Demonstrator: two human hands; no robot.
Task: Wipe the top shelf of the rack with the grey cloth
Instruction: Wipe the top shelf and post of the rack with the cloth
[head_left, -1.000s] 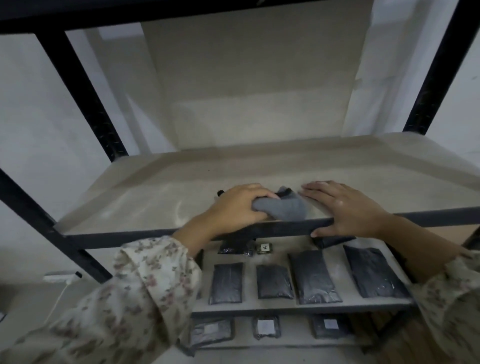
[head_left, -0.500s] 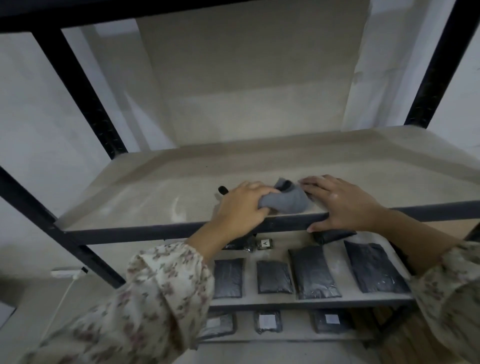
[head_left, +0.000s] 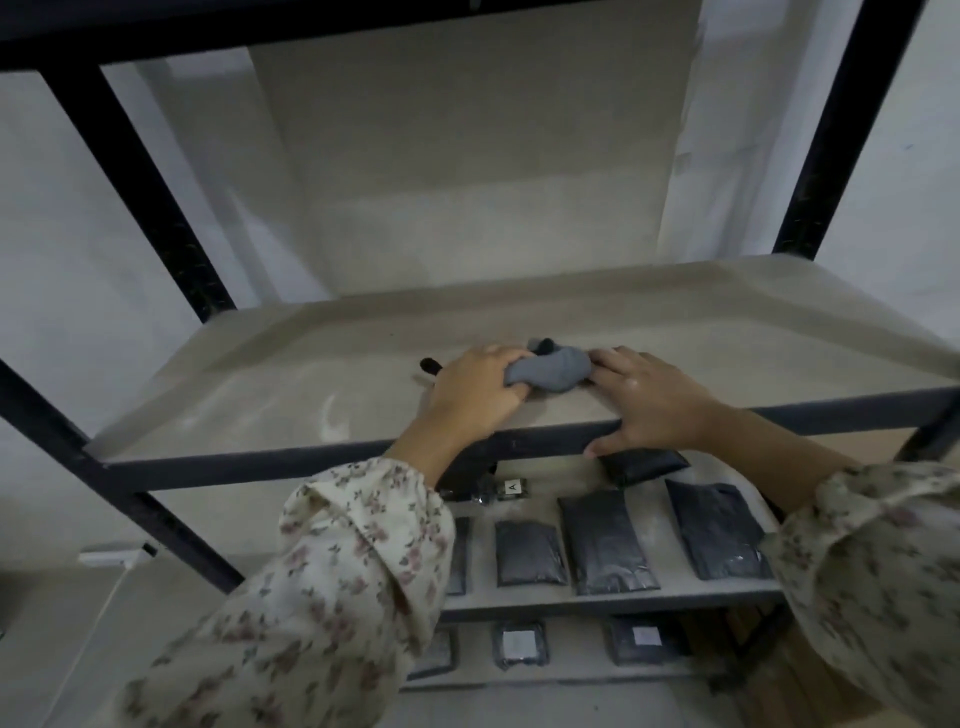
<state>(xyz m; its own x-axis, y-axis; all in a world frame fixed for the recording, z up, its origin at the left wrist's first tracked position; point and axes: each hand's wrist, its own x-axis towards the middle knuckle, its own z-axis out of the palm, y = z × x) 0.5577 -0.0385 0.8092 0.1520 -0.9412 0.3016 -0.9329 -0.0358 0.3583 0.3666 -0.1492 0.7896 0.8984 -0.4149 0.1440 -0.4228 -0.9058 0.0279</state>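
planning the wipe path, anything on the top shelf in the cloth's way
The left hand grips the grey cloth; the right hand rests flat on the top shelf just right of it, and a small black object lies left of the left hand.

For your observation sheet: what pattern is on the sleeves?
Small floral print on cream sleeves, clearest in the head view.
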